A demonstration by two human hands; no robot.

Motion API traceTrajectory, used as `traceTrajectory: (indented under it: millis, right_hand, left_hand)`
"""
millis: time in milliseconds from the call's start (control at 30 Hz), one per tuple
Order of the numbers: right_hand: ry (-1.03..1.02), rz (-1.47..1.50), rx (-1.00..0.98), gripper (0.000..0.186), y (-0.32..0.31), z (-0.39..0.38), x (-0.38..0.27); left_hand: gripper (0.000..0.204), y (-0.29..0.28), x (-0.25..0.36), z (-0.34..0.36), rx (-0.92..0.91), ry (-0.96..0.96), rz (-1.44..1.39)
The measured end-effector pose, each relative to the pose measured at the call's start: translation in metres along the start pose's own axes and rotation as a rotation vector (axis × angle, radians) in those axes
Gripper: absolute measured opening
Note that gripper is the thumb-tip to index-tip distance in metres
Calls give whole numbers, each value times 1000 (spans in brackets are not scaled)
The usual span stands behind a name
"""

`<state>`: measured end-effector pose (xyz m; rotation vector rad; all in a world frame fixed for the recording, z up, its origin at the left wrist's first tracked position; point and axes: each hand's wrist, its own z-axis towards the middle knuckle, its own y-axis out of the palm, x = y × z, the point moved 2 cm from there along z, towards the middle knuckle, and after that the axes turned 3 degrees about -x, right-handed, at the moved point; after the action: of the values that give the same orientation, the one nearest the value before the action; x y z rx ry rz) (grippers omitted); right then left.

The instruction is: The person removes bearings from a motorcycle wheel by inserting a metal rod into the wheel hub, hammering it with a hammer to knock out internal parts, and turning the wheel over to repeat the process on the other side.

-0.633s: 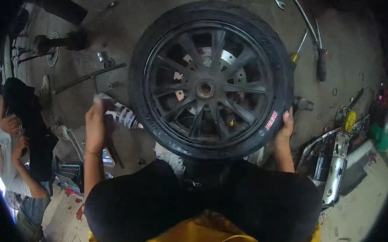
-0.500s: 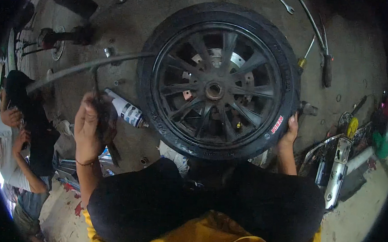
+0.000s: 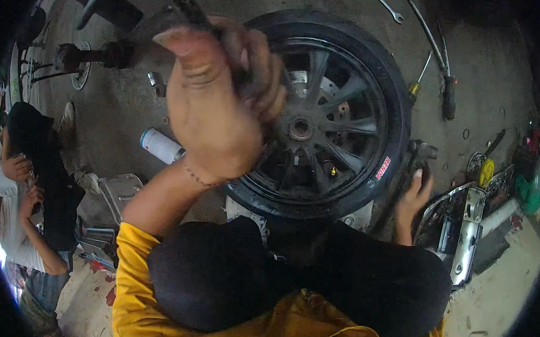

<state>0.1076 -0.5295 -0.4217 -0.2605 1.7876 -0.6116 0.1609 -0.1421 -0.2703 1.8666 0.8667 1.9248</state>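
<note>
A motorcycle wheel with a black tyre (image 3: 399, 129) lies flat in front of me. Its dark spoked rim surrounds a hub hole, with brake discs showing beneath. High over the wheel's left side, my left hand (image 3: 218, 105) is wrapped around the dark handle of a pick-like tool (image 3: 184, 4). The tool's curved grey tip shows at the top left; the rest of its head is cut off by the picture's edge. Right of the tyre, my right hand (image 3: 414, 197) has thumb and fingers around the dark handle of a hammer (image 3: 426, 151), close below its head.
A spray can (image 3: 160, 145) lies left of the wheel. Farther right are an open-end wrench (image 3: 388, 7), a yellow-handled screwdriver (image 3: 414, 89) and a dark-handled bar (image 3: 449, 98). Chrome parts (image 3: 468, 237) lie at lower right. Another person (image 3: 43, 187) works at the left.
My left hand has risen and swung right over the wheel with the pick-like tool. My right hand has left the tyre's edge for the hammer. The tyre has shifted slightly.
</note>
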Motion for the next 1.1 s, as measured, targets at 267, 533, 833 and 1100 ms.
traceTrajectory:
  millis: [267, 533, 833, 1100]
  right_hand:
    - [64, -955, -78, 72, -46, -15, 55]
    - [-57, -868, -119, 57, -36, -13, 82]
    - [-105, -754, -92, 55, -27, 10, 70]
    - [146, -668, -113, 46, -30, 19, 62]
  left_hand:
    - [55, -5, -45, 2, 37, 367, 363]
    - [50, -15, -74, 1, -38, 290, 402]
    - [47, -20, -88, -11, -460, 172, 687]
    - [55, -7, -87, -26, -450, 187, 981]
